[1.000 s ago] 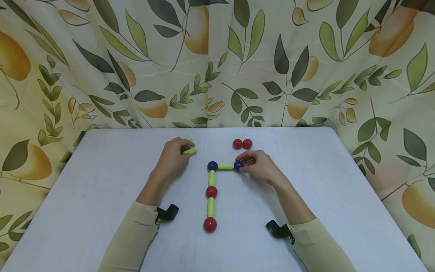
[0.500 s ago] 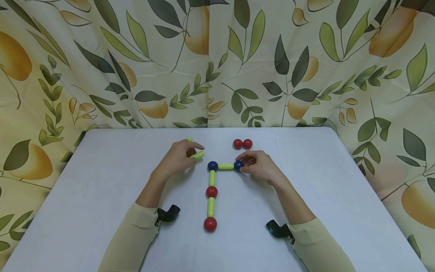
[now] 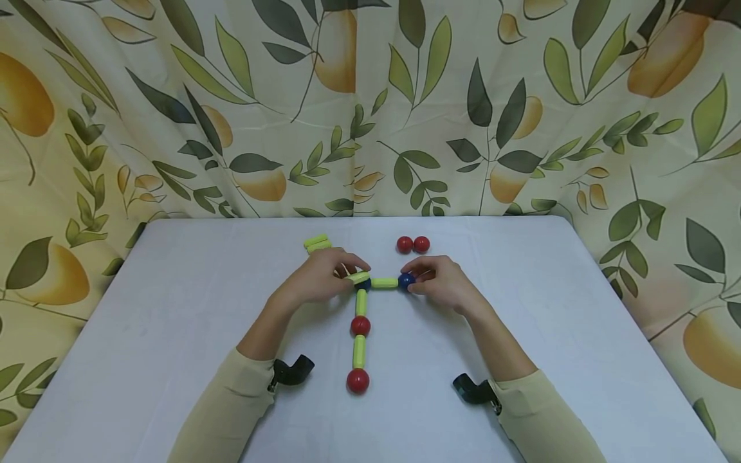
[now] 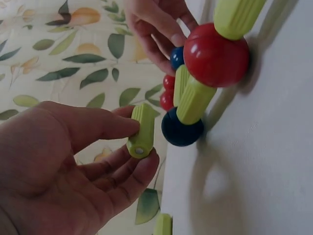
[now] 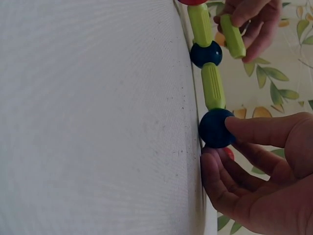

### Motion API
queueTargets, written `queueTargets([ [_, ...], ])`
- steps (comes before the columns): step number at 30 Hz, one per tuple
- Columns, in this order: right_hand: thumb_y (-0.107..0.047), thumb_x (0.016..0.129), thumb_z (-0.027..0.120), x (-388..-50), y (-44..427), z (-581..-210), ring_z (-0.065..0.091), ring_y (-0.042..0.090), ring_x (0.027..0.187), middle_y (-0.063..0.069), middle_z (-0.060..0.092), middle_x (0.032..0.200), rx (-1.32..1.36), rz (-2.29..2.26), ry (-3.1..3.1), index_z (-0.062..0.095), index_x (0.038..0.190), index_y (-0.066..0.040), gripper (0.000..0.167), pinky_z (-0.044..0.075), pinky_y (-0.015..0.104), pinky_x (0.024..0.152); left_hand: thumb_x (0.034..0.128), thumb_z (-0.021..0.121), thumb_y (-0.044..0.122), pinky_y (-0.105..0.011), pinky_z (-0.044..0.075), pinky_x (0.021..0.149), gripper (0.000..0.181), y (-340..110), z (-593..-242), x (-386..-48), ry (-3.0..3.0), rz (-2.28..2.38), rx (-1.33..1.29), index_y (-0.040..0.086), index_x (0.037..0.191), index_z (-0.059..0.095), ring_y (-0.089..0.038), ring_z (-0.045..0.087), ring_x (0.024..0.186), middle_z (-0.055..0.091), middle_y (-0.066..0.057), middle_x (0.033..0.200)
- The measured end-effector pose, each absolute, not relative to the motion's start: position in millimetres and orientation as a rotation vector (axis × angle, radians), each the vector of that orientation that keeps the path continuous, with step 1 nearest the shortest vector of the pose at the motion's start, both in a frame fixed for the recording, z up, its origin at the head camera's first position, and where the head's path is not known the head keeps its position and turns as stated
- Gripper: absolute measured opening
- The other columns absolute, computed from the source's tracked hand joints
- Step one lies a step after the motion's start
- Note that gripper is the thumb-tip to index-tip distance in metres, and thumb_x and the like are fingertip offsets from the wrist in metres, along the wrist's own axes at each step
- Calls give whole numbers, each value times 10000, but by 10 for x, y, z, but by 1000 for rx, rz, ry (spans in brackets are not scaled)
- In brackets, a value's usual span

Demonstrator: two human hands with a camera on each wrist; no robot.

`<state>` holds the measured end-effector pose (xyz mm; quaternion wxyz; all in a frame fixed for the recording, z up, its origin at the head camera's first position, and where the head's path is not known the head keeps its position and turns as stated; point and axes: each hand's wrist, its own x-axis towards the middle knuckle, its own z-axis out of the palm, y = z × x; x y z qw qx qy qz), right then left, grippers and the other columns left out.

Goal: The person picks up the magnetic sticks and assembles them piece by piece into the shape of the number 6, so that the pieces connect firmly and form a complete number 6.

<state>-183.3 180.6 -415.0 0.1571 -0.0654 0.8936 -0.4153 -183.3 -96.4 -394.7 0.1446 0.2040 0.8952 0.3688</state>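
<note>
My left hand (image 3: 318, 276) pinches a yellow-green magnetic rod (image 4: 142, 129) between thumb and fingers; a silvery disc shows at its end. In the left wrist view, that rod is apart from the corner blue ball (image 4: 182, 128); in the head view it overlaps it. With thumb and fingers, my right hand (image 3: 446, 281) holds the other blue ball (image 5: 215, 128) on the table. A rod (image 3: 384, 283) joins the two blue balls. From the corner, a rod (image 3: 361, 302), a red ball (image 3: 361, 326), another rod (image 3: 359, 352) and an end red ball (image 3: 357, 381) run toward me.
Two loose red balls (image 3: 413, 245) lie side by side at the back of the white-covered table (image 3: 202, 289). Spare yellow-green rods (image 3: 317, 242) lie beyond my left hand. A leaf-and-fruit patterned curtain (image 3: 405, 128) hangs behind the table edge.
My left hand has carried the rod rightward and slightly nearer, from beside the spare rods to the corner blue ball. The spare rods now show. My right hand stays on its blue ball.
</note>
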Motion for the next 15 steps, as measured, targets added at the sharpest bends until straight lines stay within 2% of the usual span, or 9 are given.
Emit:
queueTargets([
  [7, -81, 927, 754, -1825, 1812, -4148, 613, 280, 1027, 128, 707, 1159, -191, -1188, 2561, 733, 1254, -106, 328, 534, 343, 891, 963, 705, 81, -283, 566, 764, 325, -843, -3930, -1775, 2473, 1100, 640, 194, 1263, 758, -189, 641, 984, 723, 6, 1167],
  [12, -85, 927, 756, -1828, 1811, -4157, 618, 283, 1028, 131, 714, 1150, -200, -1188, 2563, 734, 1251, -99, 324, 530, 350, 899, 943, 721, 52, -286, 561, 820, 333, -758, -3938, -1729, 2415, 1112, 722, 195, 1239, 769, -181, 636, 967, 727, 12, 1110],
  [15, -89, 928, 756, -1824, 1810, -4159, 620, 281, 1024, 129, 718, 1145, -210, -1182, 2568, 731, 1253, -98, 326, 527, 345, 894, 939, 721, 42, -290, 554, 859, 337, -706, -3957, -1710, 2392, 1110, 766, 193, 1236, 773, -175, 630, 975, 731, 19, 1135],
])
